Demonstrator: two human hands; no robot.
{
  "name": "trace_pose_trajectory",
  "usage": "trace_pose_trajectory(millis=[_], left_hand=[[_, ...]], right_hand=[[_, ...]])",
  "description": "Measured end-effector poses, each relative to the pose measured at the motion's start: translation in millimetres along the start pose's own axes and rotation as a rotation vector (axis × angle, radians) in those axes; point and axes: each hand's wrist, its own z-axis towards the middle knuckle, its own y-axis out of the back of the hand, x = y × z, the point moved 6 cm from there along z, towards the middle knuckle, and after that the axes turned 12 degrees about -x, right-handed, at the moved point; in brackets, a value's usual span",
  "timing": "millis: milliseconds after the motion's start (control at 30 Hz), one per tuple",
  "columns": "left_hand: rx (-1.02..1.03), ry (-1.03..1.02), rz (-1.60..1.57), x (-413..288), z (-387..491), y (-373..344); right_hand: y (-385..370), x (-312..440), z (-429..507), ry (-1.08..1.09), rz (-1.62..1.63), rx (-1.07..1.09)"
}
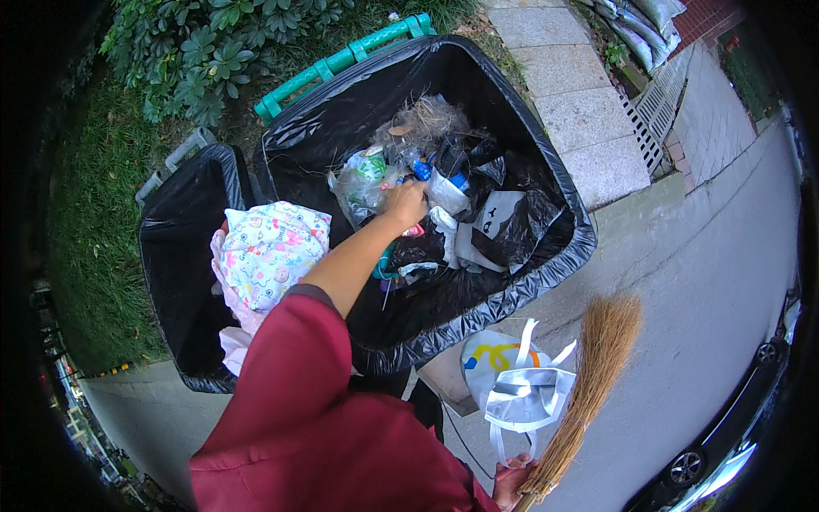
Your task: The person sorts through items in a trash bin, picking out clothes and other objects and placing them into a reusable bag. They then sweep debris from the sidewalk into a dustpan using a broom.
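My left hand (406,203) reaches down into a large bin lined with a black plastic bag (531,269). Its fingers are among the rubbish, touching clear plastic wrapping (358,192) and beside a white plastic piece (446,193); whether they grip anything is hidden. Low in the view, my right hand (512,479) holds a straw broom (592,377), its bristles pointing up. From the same hand hang the straps of a silver-lined carrier bag (531,400), its mouth gaping. Hair-like dry fibres (429,121) lie at the far end of the bin's contents.
A smaller lined bin (185,256) adjoins on the left, with a patterned white bundle (275,253) on it. A green bar handle (345,61) runs along the big bin's far side. Shrubs (211,57) grow behind. Paving slabs (576,96) and a parked car (710,441) are at right.
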Motion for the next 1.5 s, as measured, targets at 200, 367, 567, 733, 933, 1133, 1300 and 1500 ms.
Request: trace_pose_trajectory(millis=[200,367,567,733,933,1133,1300,1500], left_hand=[[-0.073,0.331,-0.317,1,28,-49],[0.331,-0.233,0.149,-50,-36,-61],[0.767,-0.546,0.349,-49,-106,-53],[0.81,-0.611,0.188,-33,-58,-56],[-0.212,0.289,-0.347,12,29,-78],[-0.169,0.801,-1.085,5,37,-114],[0.013,1.093,-1.295,-14,23,-102],[-0.13,0.944,-1.803,-25,43,-49]], right_hand=[[7,3,-1,-0.039,0.002,0.021],[7,3,-2,-0.05,0.016,0.022],[11,5,2,-0.038,-0.035,-0.031],[17,4,2,-0.05,-0.016,-0.044],[16,-5,7,-0.044,0.007,-0.057],[-4,-12,-3,-0.057,-0.033,-0.094],[17,-14,4,-0.094,0.041,-0.016],[26,-5,2,-0.029,-0.052,-0.074]])
